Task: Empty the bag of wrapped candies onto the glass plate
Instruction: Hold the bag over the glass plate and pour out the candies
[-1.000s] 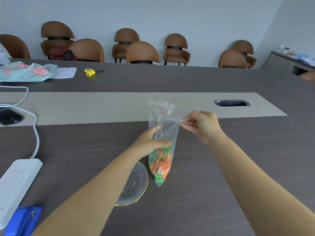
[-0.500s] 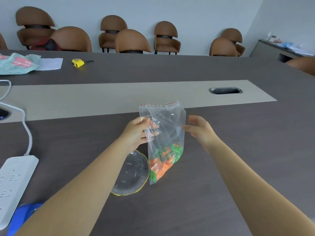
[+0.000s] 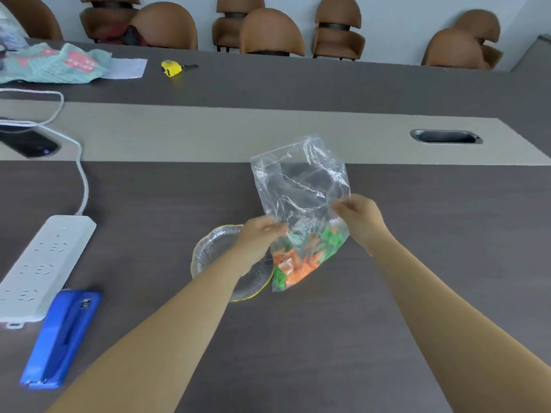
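Note:
A clear plastic bag (image 3: pixel 301 186) stands upright over the dark table, with orange and green wrapped candies (image 3: pixel 301 260) heaped in its bottom corner. My left hand (image 3: pixel 259 236) pinches the bag's left side at mid height. My right hand (image 3: pixel 359 217) pinches its right side at about the same height. The glass plate (image 3: pixel 214 248), clear with a yellow rim, lies flat on the table just left of the bag's bottom; my left wrist and forearm cover part of it. No candy is visible on the plate.
A white power strip (image 3: pixel 44 263) with its cable and a blue case (image 3: pixel 59 338) lie at the near left. A cable port (image 3: pixel 445 136) is set into the beige centre strip. Cloth, paper and a yellow tape measure (image 3: pixel 171 67) lie far left. Brown chairs line the wall.
My right hand let go of the bag's top edge, then took hold of its right side lower down. The bag has turned broadside to me, and my view has tilted down.

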A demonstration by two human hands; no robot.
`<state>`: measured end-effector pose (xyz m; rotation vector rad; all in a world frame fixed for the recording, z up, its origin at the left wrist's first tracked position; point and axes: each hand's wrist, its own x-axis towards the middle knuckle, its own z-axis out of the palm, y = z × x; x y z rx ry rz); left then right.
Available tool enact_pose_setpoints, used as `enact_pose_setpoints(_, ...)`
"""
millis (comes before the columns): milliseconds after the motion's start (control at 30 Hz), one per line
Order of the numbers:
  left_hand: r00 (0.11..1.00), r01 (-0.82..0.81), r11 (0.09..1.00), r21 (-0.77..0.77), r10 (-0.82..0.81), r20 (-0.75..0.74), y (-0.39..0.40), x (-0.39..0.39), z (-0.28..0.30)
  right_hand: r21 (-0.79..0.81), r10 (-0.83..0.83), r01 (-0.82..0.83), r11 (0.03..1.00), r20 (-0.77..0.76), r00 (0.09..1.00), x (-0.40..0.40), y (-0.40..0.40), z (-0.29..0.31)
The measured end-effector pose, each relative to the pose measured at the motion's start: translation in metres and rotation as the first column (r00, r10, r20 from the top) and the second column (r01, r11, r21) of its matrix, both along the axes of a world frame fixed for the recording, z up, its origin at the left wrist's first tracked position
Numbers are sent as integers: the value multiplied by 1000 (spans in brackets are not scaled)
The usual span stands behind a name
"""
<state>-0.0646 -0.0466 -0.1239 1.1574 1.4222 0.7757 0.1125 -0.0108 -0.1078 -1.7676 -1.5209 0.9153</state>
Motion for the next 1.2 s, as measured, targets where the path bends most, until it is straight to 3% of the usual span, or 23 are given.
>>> enact_pose_setpoints(200, 980, -163, 987, -3, 162, 120, -19, 4, 4, 89, 119, -115, 989, -41, 992, 7, -25, 15)
enact_pose_setpoints(333, 953, -215, 969, -123, 236, 193, -44, -9, 14, 74, 231, -226, 971, -71, 970, -5, -45, 19)
enact_pose_setpoints(600, 955, -258, 920, -296, 290, 68, -94, -59, -5, -221, 302, -323, 920, -122, 945, -58, -71, -19)
enact_pose_setpoints(733, 941, -324, 890, -319, 339, -11, -96, -77, -24, -357, 235, -257, 898, -104, 966, -76, -74, -45)
enact_pose_setpoints(900, 917, -397, 872, -286, 389, -89, -86, -87, -46, -390, 134, -215, 895, -225, 965, -87, -70, -47)
enact_pose_setpoints(1067, 878, -463, 858, -224, 478, 14, -96, -90, -53, -373, 261, -377, 848, -326, 909, -70, -85, -45)
enact_pose_setpoints(1200, 931, -339, 910, -240, 361, 56, -128, -91, -58, -402, 428, -532, 745, -323, 844, -50, -101, -56)
